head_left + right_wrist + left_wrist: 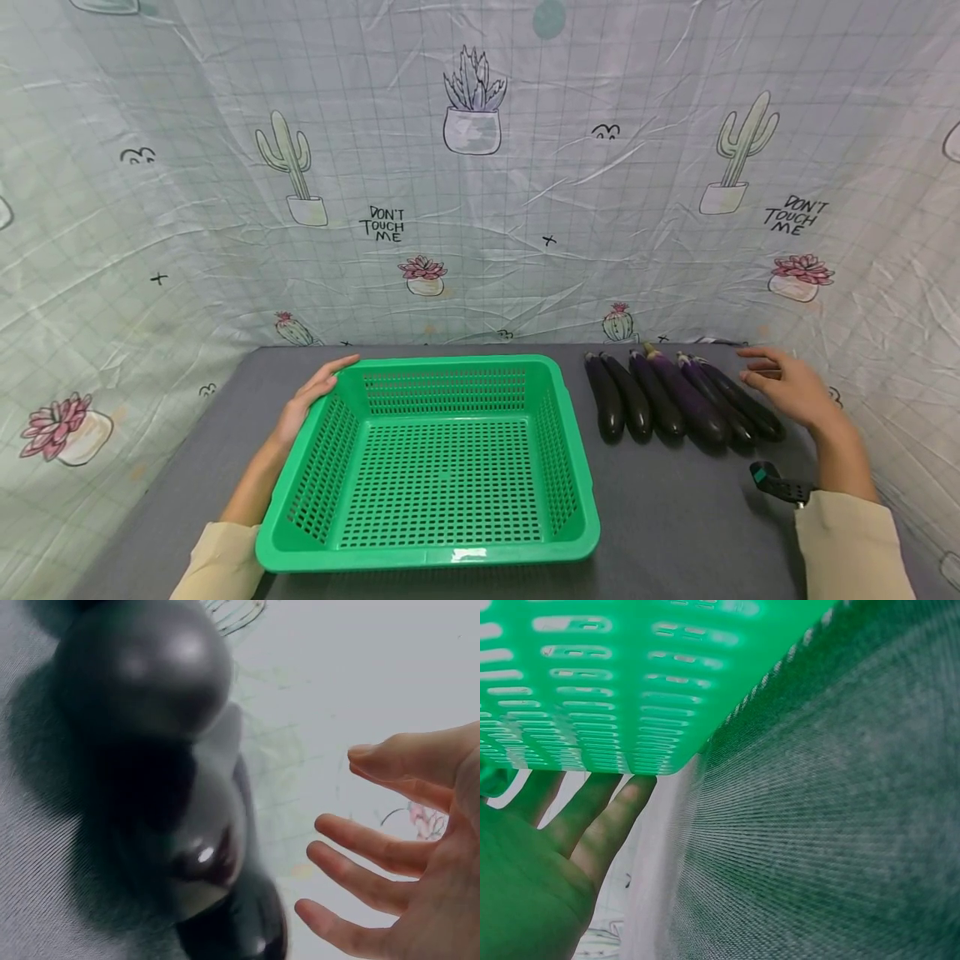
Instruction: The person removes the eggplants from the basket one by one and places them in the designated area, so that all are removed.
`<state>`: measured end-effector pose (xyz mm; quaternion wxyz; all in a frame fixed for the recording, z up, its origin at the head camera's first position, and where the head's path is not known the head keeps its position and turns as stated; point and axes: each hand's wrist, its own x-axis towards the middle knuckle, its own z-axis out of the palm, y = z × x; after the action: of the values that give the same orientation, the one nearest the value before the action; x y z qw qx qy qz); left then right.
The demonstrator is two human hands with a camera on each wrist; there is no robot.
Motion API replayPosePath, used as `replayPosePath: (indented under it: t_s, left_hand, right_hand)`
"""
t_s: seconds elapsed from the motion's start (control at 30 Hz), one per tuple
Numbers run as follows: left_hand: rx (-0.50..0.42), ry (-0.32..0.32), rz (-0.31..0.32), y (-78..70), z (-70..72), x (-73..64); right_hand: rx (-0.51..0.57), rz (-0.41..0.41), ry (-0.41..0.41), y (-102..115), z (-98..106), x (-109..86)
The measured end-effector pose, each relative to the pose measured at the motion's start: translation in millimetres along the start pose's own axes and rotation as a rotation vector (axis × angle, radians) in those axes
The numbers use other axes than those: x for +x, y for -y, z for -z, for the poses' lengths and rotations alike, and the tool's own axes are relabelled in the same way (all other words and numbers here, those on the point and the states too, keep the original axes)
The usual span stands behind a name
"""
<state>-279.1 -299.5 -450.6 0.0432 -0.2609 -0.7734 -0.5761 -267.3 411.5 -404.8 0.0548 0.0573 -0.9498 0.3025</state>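
A green plastic basket point(360, 557) with slotted walls and floor stands on the grey table, nothing inside it. My left hand point(303, 404) rests at its far left corner. In the left wrist view, that hand's straight fingers point(607, 825) touch the basket's outer wall. Several dark purple eggplants point(688, 404) lie side by side right of the basket, stems toward the back. Just right of the outermost one, my right hand point(798, 390) hovers with fingers apart and nothing in it. Rounded eggplant ends point(150, 671) face that hand in the right wrist view.
A patterned cloth point(525, 200) with cactus drawings hangs behind the table and along both sides. The grey tabletop point(667, 517) extends in front of the eggplants. A small black camera mount point(780, 483) sticks out from the right wrist.
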Motion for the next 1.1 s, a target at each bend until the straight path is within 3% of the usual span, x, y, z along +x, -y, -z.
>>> replayPosePath:
  t_s: [0.67,1.1]
  left_hand:
    - [-0.011,0.012,0.053,-1.6,0.5,-1.2]
    - [0.003,0.003,-0.013,-2.0,1.0,-1.2]
  right_hand:
    - [-0.012,0.025,-0.033,25.2,6.3,-2.2]
    - [-0.009,0.058,-0.029,29.9,6.2,-0.9]
